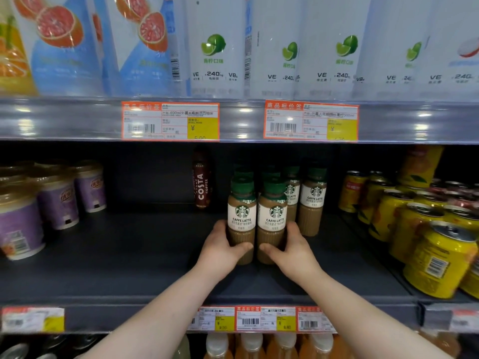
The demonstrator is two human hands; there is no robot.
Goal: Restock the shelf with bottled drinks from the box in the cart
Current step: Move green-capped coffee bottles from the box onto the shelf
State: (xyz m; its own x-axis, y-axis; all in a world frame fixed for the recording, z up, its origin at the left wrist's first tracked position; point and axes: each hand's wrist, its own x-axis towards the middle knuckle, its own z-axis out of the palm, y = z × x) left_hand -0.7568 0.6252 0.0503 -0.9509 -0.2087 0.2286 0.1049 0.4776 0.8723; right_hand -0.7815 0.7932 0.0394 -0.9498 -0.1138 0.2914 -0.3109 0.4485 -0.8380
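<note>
My left hand and right hand each wrap a latte bottle standing upright just in front of the shelved latte row, so I should slide both back evenly, labels forward, until they touch it.

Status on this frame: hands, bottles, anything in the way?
Left hand grips left caffe latte bottle, right hand grips right caffe latte bottle. Both upright, side by side on shelf. Latte row directly behind.
</note>
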